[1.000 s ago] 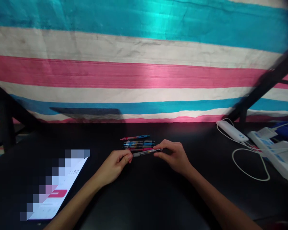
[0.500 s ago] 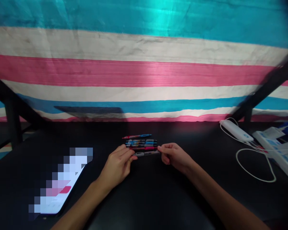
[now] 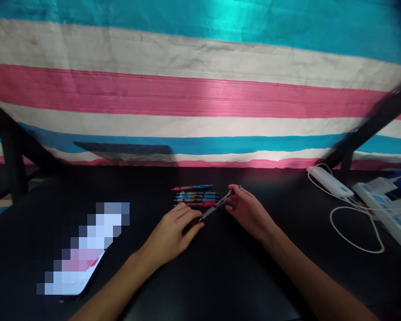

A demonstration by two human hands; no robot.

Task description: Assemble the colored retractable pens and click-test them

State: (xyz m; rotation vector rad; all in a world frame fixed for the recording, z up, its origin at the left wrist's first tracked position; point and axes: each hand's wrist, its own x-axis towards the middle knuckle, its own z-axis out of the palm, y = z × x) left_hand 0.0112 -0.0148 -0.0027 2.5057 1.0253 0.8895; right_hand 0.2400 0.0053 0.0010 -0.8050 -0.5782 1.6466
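Two hands meet over the black desk [image 3: 220,276]. The right hand [image 3: 249,211] pinches a pen [image 3: 219,206]; the left hand [image 3: 173,232] lies open and flat, fingertips just beside its lower end. The pen slants from near-left up to far-right, beside a row of pens [image 3: 195,196]. Striped cloth [image 3: 200,98] hangs behind.

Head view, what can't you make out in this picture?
All in the head view.
Phone screen: pixelated, unreadable.
Row of pens: print too small and dim.
Pen in the right hand: partly covered by its fingers.
White boxes: cut off by the right edge.
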